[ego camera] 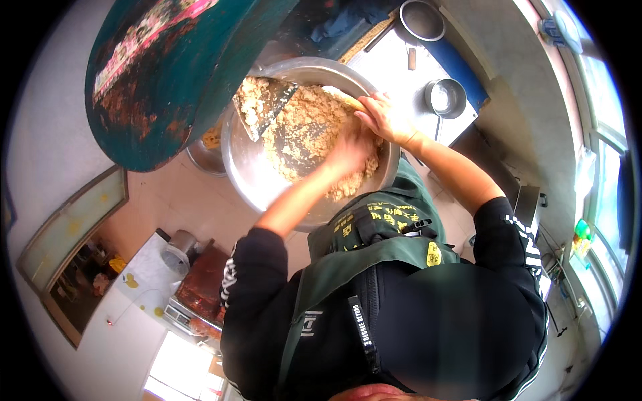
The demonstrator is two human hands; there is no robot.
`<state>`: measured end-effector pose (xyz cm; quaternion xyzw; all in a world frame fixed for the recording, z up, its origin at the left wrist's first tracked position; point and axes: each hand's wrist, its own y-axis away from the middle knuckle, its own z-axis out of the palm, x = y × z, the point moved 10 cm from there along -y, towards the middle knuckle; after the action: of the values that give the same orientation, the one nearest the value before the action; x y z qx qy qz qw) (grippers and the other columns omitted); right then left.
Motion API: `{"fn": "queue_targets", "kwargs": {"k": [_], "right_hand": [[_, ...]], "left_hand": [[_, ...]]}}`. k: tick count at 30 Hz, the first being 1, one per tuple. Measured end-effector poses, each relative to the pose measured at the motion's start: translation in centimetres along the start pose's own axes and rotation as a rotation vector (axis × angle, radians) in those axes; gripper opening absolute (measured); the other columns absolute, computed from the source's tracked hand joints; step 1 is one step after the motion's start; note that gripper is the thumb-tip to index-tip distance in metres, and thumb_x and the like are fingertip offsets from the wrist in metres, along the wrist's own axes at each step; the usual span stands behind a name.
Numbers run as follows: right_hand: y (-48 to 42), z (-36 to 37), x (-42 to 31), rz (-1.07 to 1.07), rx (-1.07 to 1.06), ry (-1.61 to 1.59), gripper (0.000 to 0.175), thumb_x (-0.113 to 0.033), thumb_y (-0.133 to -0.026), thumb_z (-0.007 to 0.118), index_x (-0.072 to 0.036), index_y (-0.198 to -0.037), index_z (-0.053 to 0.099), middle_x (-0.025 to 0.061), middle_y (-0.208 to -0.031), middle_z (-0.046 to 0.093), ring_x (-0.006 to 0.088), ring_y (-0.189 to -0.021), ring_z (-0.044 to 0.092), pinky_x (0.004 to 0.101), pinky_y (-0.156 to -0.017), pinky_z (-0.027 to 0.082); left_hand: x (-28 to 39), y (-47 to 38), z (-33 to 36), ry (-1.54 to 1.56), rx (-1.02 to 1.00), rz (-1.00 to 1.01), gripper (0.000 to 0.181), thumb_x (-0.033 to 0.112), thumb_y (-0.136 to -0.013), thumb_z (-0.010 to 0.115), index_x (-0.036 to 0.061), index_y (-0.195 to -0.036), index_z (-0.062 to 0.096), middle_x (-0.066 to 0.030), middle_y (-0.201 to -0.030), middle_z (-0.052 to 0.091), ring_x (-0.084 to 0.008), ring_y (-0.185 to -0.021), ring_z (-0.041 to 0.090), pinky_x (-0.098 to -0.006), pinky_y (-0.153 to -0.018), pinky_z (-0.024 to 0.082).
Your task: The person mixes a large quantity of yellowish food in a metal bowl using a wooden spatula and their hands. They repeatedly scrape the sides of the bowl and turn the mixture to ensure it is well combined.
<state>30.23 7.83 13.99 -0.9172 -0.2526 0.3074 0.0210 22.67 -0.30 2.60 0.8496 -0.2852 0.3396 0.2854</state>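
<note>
A wide metal bowl (241, 188) stands before me, holding a crumbly, pale brown mixture (306, 133). My left hand (353, 148) reaches into this mixture on the bowl's near right side; it is blurred, and its fingers are hard to make out. At the right rim, my right hand (383, 118) grips a yellowish handle (357, 104), whitish towards its far end. Lying in the bowl's far left is a flat metal blade or scoop (273, 105) with clumps of mixture on it. I cannot tell whether the handle belongs to it.
A dark green, worn board-like object (165, 90) with a floral strip overhangs the bowl's left. Beneath it sits another metal bowl (208, 163). On the white surface at right are a saucepan (445, 98) and a round metal pan (422, 21). A reddish-brown surface (203, 283) is lower left.
</note>
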Motion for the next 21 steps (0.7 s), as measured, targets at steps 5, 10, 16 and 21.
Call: {"fn": "queue_targets", "kwargs": {"k": [5,10,16,21], "right_hand": [[-0.1,0.4,0.2,-0.045,-0.011,0.017,0.033,-0.030,-0.099,0.068,-0.003,-0.117,0.068,0.0126,-0.097,0.068,0.0302,-0.090,0.064,0.0413,-0.086,0.049],[0.0,0.2,0.3,0.029,-0.076,-0.024,0.033,-0.028,-0.097,0.071,-0.003,-0.119,0.067,0.0120,-0.097,0.069,0.0291,-0.094,0.065,0.0431,-0.095,0.049],[-3.9,-2.3,-8.5,-0.139,-0.056,0.005,0.023,-0.021,-0.095,0.071,-0.002,-0.107,0.065,0.0124,-0.091,0.070,0.0280,-0.097,0.068,0.0479,-0.105,0.048],[-10.6,5.5,-13.9,-0.143,-0.411,0.067,0.025,-0.027,-0.102,0.060,-0.004,-0.093,0.061,0.0152,-0.069,0.068,0.0375,-0.066,0.070,0.0491,-0.060,0.056]], "left_hand": [[-10.2,0.9,-10.8,-0.437,0.230,-0.315,0.065,0.056,-0.090,0.072,0.0197,-0.143,0.061,-0.0173,-0.163,0.038,-0.0397,-0.143,0.045,-0.0651,-0.122,0.025],[-13.4,12.9,-8.0,-0.477,0.084,-0.636,0.080,0.048,-0.084,0.081,0.0192,-0.153,0.050,-0.0263,-0.161,0.032,-0.0464,-0.146,0.036,-0.0625,-0.118,0.034],[-8.4,16.9,-0.4,-0.066,0.208,-0.526,0.066,0.009,-0.077,0.080,0.0170,-0.138,0.057,-0.0275,-0.146,0.042,-0.0519,-0.131,0.049,-0.0566,-0.102,0.051],[-7.1,17.3,-2.9,0.107,0.456,-0.557,0.064,0.014,-0.078,0.079,0.0131,-0.139,0.059,-0.0273,-0.140,0.049,-0.0476,-0.126,0.055,-0.0524,-0.105,0.049]]}}
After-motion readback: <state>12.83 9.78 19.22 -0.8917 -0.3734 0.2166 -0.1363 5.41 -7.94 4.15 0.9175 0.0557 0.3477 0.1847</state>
